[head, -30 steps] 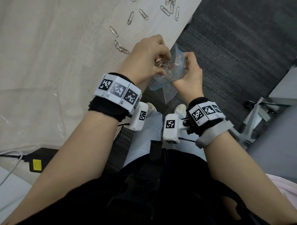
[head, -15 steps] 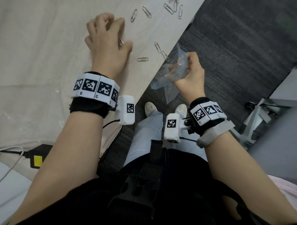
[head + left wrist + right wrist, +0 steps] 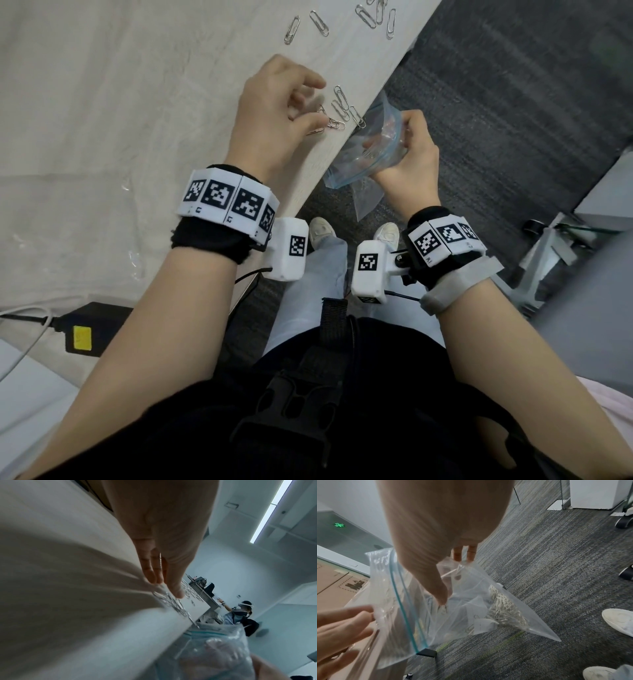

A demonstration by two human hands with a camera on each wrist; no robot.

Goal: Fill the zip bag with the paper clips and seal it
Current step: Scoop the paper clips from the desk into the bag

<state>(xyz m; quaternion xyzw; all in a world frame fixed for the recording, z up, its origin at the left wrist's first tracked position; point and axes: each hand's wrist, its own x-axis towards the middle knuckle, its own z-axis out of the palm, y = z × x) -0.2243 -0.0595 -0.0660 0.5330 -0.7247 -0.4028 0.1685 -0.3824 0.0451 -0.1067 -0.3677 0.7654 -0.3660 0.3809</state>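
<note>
Along the bench (image 3: 137, 102) edge, the left hand (image 3: 274, 113) raked clips (image 3: 337, 116) with loosely curled fingers toward the open bag (image 3: 453, 608), gripped by the right hand (image 3: 411, 154) just below.

left hand (image 3: 164, 536) fingertips: motion-blurred | paper clips (image 3: 51, 604) beneath: smeared

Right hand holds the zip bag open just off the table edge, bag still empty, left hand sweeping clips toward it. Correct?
Not quite: the zip bag is not empty. The right wrist view shows a pile of paper clips already in its bottom corner. The rest stands: right hand holds it open, left hand works clips at the table edge.
</note>
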